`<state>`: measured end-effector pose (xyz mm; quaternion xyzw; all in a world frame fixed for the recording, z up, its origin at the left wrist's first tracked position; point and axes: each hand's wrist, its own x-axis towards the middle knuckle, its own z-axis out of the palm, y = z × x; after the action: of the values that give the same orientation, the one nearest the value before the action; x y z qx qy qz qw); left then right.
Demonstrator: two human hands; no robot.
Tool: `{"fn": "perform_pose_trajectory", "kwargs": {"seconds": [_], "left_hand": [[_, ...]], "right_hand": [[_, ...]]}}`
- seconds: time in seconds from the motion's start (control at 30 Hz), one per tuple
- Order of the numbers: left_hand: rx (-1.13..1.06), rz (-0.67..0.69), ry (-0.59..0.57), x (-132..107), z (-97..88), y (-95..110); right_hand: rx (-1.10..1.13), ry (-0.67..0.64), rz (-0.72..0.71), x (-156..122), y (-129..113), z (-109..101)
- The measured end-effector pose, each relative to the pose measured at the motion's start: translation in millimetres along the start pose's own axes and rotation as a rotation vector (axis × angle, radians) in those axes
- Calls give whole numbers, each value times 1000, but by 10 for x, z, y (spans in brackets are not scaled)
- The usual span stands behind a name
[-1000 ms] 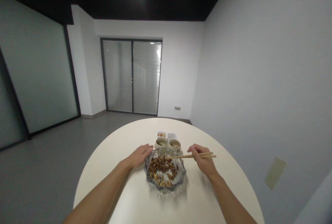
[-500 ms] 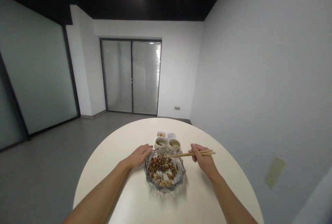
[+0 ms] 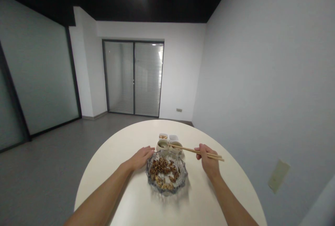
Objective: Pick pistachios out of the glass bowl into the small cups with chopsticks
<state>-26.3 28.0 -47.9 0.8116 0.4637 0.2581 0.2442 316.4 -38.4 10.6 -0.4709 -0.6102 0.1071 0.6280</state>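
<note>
A scalloped glass bowl [image 3: 183, 179] of brown and tan seeds sits in the middle of a round cream table [image 3: 125, 198]. My left hand [image 3: 141, 157] lies flat and open against the bowl's left rim. My right hand [image 3: 207, 159] is closed on a pair of wooden chopsticks [image 3: 193, 150]. Their tips reach left over the right one of two round cups [image 3: 162, 145] just behind the bowl. Whether the tips hold a seed I cannot see.
Two small white square dishes [image 3: 168, 137] stand behind the cups, the left one holding pale nuts. A grey wall runs close along the table's right side. Beyond the table lie grey floor and a sliding glass door [image 3: 133, 78].
The chopstick tips have risen from over the bowl and swung back to the right cup. My right hand shifted slightly right. My left hand has stayed put.
</note>
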Motion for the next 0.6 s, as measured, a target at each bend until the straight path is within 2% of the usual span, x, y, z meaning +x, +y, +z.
{"fn": "perform_pose_trajectory", "kwargs": {"seconds": [0.13, 0.23, 0.47, 0.6], "left_hand": [[-16, 30, 9, -10, -11, 22], [-7, 22, 2, -15, -19, 35], [-25, 7, 9, -10, -19, 32], [-11, -8, 3, -7, -17, 30]], "right_hand": [[-70, 121, -4, 26, 21, 27], [-125, 156, -9, 57, 72, 66], [-184, 19, -60, 102, 284, 170], [-166, 37, -61, 103, 276, 160]]}}
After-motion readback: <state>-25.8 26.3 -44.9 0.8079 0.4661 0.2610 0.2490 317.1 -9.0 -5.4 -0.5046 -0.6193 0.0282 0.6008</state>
